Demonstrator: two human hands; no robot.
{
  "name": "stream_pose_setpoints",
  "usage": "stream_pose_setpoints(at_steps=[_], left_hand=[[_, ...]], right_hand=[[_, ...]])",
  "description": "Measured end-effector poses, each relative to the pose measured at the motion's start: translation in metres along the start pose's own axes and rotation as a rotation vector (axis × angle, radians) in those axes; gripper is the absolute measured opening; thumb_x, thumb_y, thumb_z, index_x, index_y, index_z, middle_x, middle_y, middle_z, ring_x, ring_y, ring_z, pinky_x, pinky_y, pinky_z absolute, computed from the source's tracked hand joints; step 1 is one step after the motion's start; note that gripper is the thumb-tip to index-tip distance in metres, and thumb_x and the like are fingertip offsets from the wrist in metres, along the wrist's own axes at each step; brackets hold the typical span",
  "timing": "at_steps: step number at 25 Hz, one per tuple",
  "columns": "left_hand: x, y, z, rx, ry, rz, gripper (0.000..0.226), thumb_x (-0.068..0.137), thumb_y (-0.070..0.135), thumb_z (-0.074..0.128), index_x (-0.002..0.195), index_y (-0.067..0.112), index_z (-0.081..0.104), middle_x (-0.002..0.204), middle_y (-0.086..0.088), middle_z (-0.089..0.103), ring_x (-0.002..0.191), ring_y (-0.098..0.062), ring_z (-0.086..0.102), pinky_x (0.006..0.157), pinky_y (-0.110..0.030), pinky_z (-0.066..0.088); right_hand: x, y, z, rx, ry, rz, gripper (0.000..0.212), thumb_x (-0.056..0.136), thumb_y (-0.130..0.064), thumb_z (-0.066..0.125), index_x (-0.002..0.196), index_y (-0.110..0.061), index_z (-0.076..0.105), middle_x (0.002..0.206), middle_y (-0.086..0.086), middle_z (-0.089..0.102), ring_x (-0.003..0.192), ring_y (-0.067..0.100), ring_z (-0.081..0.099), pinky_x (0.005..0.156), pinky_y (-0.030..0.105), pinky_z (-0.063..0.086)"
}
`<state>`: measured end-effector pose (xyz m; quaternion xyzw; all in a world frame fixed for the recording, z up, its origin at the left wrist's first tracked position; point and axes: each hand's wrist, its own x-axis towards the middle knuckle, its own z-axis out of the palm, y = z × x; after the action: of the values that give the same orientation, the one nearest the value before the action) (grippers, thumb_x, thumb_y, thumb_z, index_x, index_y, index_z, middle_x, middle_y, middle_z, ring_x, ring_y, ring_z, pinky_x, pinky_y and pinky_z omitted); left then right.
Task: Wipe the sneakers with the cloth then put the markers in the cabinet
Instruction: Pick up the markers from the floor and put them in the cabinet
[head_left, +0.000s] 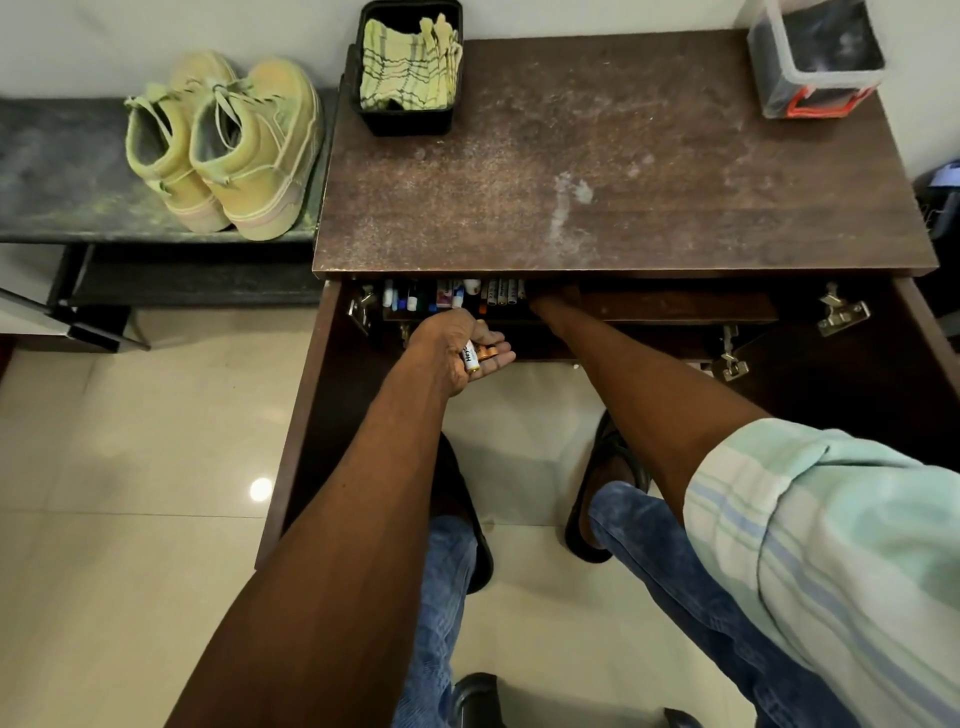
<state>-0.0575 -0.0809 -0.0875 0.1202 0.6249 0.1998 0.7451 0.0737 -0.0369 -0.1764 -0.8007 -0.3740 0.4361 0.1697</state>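
Observation:
A pair of tan sneakers (223, 150) stands on a dark low bench at the left. A yellow checked cloth (410, 62) lies in a black tub (405, 122) at the back of the brown cabinet top (597, 171). Below the top, both cabinet doors hang open, and several markers (452, 296) lie in a row on the inner shelf. My left hand (457, 348) holds markers in front of that shelf. My right hand (556, 301) reaches under the cabinet top onto the shelf; its fingers are hidden.
A clear plastic container (815, 57) with a red-edged base stands at the back right of the cabinet top. The left door (301, 415) and the right door (924, 332) flank my arms. My sandalled feet stand on the pale tiled floor (130, 467).

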Motion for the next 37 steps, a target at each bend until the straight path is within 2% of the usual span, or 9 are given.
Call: stream_pose_setpoints(at_steps=[8,11,15,18,21,25,28,32,37], left_hand=[[-0.001,0.004,0.003,0.054,0.034,0.037,0.039,0.093,-0.017,0.042,0.131,-0.009,0.044,0.131,-0.023,0.055,0.121,-0.032,0.056,0.095,-0.043,0.050],[0.003,0.006,0.008,0.075,0.033,0.040,0.037,0.093,-0.017,0.041,0.130,-0.011,0.044,0.129,-0.023,0.056,0.121,-0.032,0.055,0.099,-0.042,0.048],[0.005,0.000,0.021,0.159,0.033,0.058,0.029,0.091,-0.018,0.043,0.118,-0.010,0.052,0.103,-0.022,0.060,0.092,-0.032,0.064,0.089,-0.043,0.053],[0.004,-0.007,0.031,0.210,0.033,0.090,0.027,0.090,-0.017,0.043,0.113,-0.006,0.054,0.096,-0.020,0.059,0.077,-0.029,0.062,0.072,-0.039,0.059],[0.004,-0.007,0.034,0.223,0.048,0.094,0.020,0.088,-0.018,0.045,0.103,-0.009,0.055,0.114,-0.025,0.055,0.079,-0.032,0.062,0.059,-0.035,0.060],[0.011,-0.002,0.028,0.164,0.102,0.106,0.036,0.091,-0.017,0.043,0.126,-0.010,0.048,0.126,-0.027,0.050,0.094,-0.032,0.060,0.072,-0.039,0.056],[0.012,0.001,0.020,0.144,0.123,0.084,0.034,0.093,-0.015,0.043,0.126,-0.012,0.048,0.125,-0.026,0.053,0.107,-0.031,0.061,0.077,-0.038,0.056],[0.014,0.004,0.009,0.132,0.119,0.060,0.036,0.093,-0.015,0.043,0.128,-0.011,0.047,0.107,-0.022,0.057,0.110,-0.030,0.060,0.083,-0.038,0.055],[0.018,0.005,-0.002,0.051,0.092,0.067,0.036,0.099,-0.009,0.033,0.135,-0.011,0.041,0.138,-0.026,0.046,0.127,-0.034,0.050,0.097,-0.040,0.047]], right_hand=[[-0.003,0.001,0.002,-0.075,0.024,-0.086,0.039,0.101,-0.023,0.039,0.135,-0.005,0.046,0.140,0.016,0.047,0.129,0.029,0.044,0.108,0.034,0.035],[-0.013,0.012,-0.002,0.053,0.117,-0.113,0.029,0.093,-0.014,0.052,0.118,0.000,0.061,0.116,0.019,0.064,0.107,0.031,0.061,0.093,0.040,0.049],[-0.045,0.022,-0.021,0.633,-0.245,0.088,0.018,0.093,-0.016,0.054,0.097,-0.003,0.065,0.083,0.009,0.062,0.069,0.016,0.059,0.062,0.026,0.051],[-0.057,0.033,-0.037,0.671,-0.391,0.098,0.022,0.092,-0.029,0.059,0.088,-0.009,0.066,0.084,0.007,0.065,0.076,0.017,0.061,0.069,0.030,0.053],[-0.057,0.042,-0.041,0.684,-0.395,0.158,0.015,0.089,-0.011,0.060,0.100,-0.002,0.065,0.090,0.011,0.065,0.077,0.019,0.061,0.071,0.031,0.055],[-0.033,0.040,-0.033,0.742,-0.316,0.250,0.023,0.096,0.007,0.034,0.106,0.004,0.055,0.086,0.013,0.057,0.079,0.021,0.061,0.083,0.033,0.052],[-0.012,0.023,-0.026,0.631,-0.103,0.219,0.027,0.098,0.000,0.039,0.123,0.004,0.048,0.109,0.017,0.060,0.098,0.025,0.061,0.086,0.031,0.050],[-0.003,0.010,-0.024,0.236,0.004,0.158,0.030,0.101,-0.018,0.040,0.123,-0.001,0.050,0.091,0.014,0.053,0.068,0.015,0.042,0.074,0.027,0.040],[0.004,0.005,-0.014,0.008,-0.145,0.124,0.043,0.104,-0.028,0.031,0.138,-0.003,0.038,0.142,0.015,0.043,0.124,0.026,0.044,0.099,0.031,0.035]])
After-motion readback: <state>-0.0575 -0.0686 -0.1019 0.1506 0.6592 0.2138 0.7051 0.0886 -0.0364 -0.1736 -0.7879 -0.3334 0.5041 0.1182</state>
